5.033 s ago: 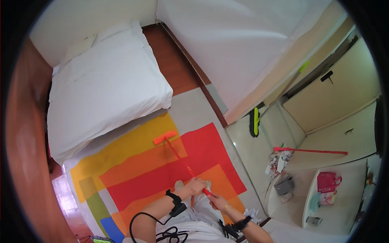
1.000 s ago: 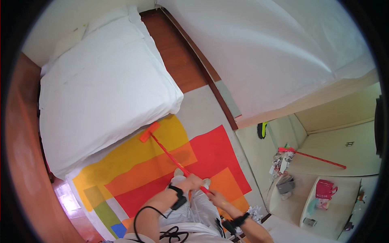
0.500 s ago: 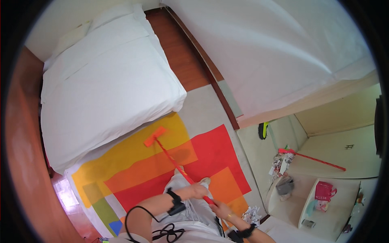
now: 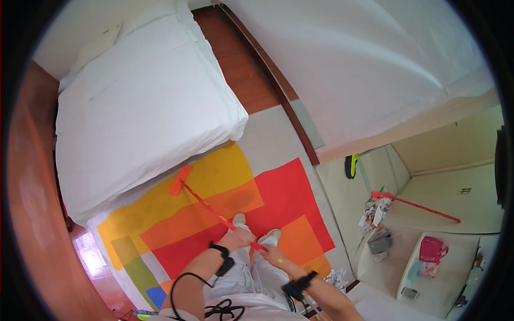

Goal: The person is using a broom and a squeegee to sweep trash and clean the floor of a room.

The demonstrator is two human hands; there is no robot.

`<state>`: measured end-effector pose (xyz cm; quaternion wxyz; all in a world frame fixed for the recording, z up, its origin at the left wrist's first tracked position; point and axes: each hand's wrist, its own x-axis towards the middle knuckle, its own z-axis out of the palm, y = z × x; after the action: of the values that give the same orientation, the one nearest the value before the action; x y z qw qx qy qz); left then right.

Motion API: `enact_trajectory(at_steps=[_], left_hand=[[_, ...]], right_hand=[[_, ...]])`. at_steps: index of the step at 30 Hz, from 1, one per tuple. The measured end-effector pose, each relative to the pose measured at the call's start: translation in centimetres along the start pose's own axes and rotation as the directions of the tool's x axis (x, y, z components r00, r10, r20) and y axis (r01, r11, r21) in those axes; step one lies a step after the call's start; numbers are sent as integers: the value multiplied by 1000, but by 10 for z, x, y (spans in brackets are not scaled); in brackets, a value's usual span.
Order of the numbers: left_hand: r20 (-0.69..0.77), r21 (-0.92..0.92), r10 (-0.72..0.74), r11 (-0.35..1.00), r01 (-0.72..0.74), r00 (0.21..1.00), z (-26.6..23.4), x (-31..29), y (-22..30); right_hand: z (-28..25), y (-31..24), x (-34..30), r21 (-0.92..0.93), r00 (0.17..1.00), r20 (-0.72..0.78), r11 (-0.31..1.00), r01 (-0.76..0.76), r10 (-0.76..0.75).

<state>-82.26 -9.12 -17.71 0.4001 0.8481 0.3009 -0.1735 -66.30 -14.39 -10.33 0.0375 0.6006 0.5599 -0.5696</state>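
Both my hands are closed around the thin red handle of a broom [image 4: 209, 207] with a flat orange head. My left hand [image 4: 239, 239] grips it further up, closer to the head, while my right hand [image 4: 272, 256] holds it near the end by my body. The broom's head rests on the yellow part of a colourful patchwork rug [image 4: 289, 187], just short of the white-covered bed [image 4: 150, 117]. Which way its bristles lie cannot be made out. My feet stand on the rug's red and orange blocks.
To the right lean a red-handled mop [image 4: 423, 207] and a black-and-green brush [image 4: 350, 167]. Open shelves [image 4: 399, 262] at the lower right hold a pink bag [image 4: 432, 249]. A white sheet [image 4: 369, 80] hangs at the upper right. Shredded white strips [image 4: 337, 279] lie beside the rug.
The broom's head has moved left across the yellow part of the rug, toward the bed's edge. Both hands have shifted a little left and up with the handle.
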Motion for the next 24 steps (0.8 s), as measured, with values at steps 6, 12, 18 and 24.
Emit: enact_trajectory(at_steps=[6, 12, 18, 24], left_hand=[[53, -157, 310, 941, -299, 949, -6, 52, 128], [81, -160, 392, 912, -377, 916, -15, 17, 133], [-31, -169, 302, 938, -302, 953, 18, -20, 125], [-46, -160, 166, 972, -171, 985, 43, 18, 157]], right_hand=[[-62, 43, -131, 166, 939, 54, 925, -343, 338], [-43, 8, -152, 269, 942, 78, 903, -335, 326], [-1, 13, -135, 774, 814, 565, 254, -579, 135], [-12, 73, -152, 833, 842, 534, 120, -540, 84]])
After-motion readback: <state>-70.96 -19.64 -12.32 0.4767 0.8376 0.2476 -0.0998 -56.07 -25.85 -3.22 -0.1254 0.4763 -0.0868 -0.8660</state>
